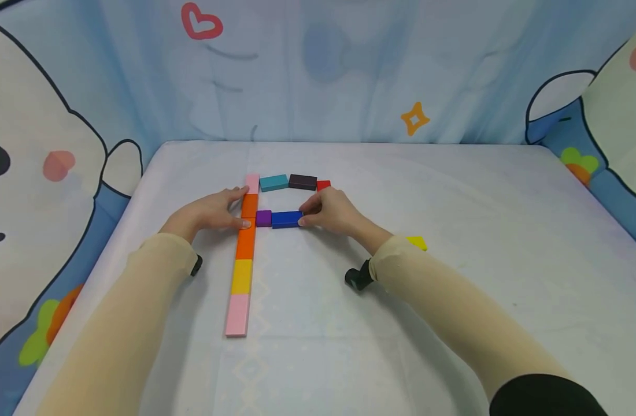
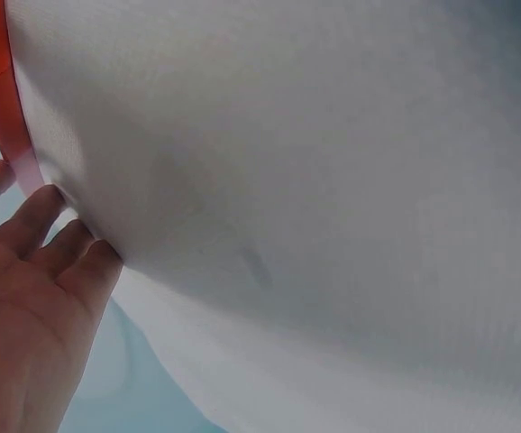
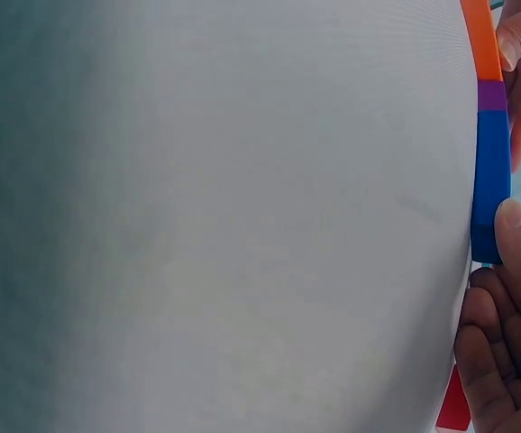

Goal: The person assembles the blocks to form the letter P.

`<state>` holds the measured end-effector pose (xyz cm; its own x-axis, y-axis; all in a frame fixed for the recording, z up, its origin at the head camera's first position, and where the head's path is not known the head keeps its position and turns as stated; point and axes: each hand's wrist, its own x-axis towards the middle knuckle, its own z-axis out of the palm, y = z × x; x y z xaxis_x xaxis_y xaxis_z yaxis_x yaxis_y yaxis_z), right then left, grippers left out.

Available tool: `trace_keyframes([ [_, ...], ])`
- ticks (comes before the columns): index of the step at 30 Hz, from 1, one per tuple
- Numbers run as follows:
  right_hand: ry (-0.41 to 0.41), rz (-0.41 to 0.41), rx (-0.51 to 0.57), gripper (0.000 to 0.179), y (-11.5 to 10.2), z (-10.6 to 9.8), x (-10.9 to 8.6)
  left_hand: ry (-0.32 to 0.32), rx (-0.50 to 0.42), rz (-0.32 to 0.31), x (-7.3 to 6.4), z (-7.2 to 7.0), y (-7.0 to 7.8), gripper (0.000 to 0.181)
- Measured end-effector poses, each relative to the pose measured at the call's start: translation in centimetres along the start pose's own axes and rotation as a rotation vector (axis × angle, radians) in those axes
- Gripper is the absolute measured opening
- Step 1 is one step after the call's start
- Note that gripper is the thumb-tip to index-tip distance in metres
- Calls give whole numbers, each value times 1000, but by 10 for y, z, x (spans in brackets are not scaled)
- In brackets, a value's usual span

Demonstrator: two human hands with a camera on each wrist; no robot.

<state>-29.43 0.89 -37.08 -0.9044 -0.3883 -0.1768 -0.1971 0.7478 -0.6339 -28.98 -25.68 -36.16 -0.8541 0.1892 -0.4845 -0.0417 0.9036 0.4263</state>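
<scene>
A straight column of flat blocks lies on the table: pink (image 1: 237,315), yellow (image 1: 242,276), orange (image 1: 246,245), another orange and pink at the far end. From its left side my left hand (image 1: 209,212) reaches in with fingers extended, the thumb tip on an orange block and the fingertips at the far pink block's edge. A small purple block (image 1: 263,218) sits against the column's right side, and a blue block (image 1: 285,219) continues from it. My right hand (image 1: 336,212) pinches the blue block's right end between thumb and forefinger, also visible in the right wrist view.
Beyond the blue block, a teal block (image 1: 273,183), a black block (image 1: 303,182) and a red block (image 1: 323,185) form a row from the column's top. The right hand partly hides the red one. A yellow block (image 1: 418,242) peeks out behind the right sleeve. A curtain (image 1: 328,69) hangs behind the table.
</scene>
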Motion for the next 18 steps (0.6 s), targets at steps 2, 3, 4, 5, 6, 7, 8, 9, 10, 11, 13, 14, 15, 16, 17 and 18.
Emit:
trace_keyframes([
  [2, 1, -5, -2, 36, -1, 0, 0, -2, 4, -1, 0, -1, 1, 93],
  [3, 2, -5, -3, 35, -1, 0, 0, -4, 4, -2, 0, -1, 1, 93],
  [4, 3, -5, -5, 35, -1, 0, 1, -5, 5, -2, 0, -1, 1, 93],
  [5, 4, -7, -7, 35, -1, 0, 1, -6, 4, -2, -1, -1, 1, 93],
  [6, 5, -7, -8, 35, -1, 0, 1, -7, 5, -1, -1, -2, 1, 93],
  [7, 6, -7, -8, 34, -1, 0, 1, -7, 5, 0, -1, -2, 1, 93],
  [8, 5, -6, -8, 34, -1, 0, 1, -7, 4, 0, -1, -2, 1, 93],
  [9, 4, -4, -6, 34, -2, 0, 1, -8, 3, 2, -1, -2, 1, 93],
  [10, 3, -3, -5, 35, -2, 0, 1, -8, 2, 4, 0, -2, 1, 92],
  [11, 0, -2, -5, 35, -1, 0, 1, -7, 1, 5, -1, -2, 1, 92],
  [13, -5, 3, -2, 36, -1, 0, 2, -6, -2, 7, -1, -1, 0, 92],
  [14, -7, 4, -1, 36, -2, 0, 1, -5, -4, 7, -1, -1, 0, 92],
  [15, -9, 4, 0, 36, -2, 0, 1, -4, -4, 8, 0, -1, 0, 92],
  [16, -10, 3, -1, 36, -2, 0, 2, -4, -6, 8, 0, -1, 0, 92],
  [17, -11, 3, -2, 36, -2, 0, 1, -3, -7, 9, 0, -1, 0, 92],
  [18, -12, 2, -2, 35, -1, 1, 2, -3, -7, 9, 0, -1, 0, 92],
])
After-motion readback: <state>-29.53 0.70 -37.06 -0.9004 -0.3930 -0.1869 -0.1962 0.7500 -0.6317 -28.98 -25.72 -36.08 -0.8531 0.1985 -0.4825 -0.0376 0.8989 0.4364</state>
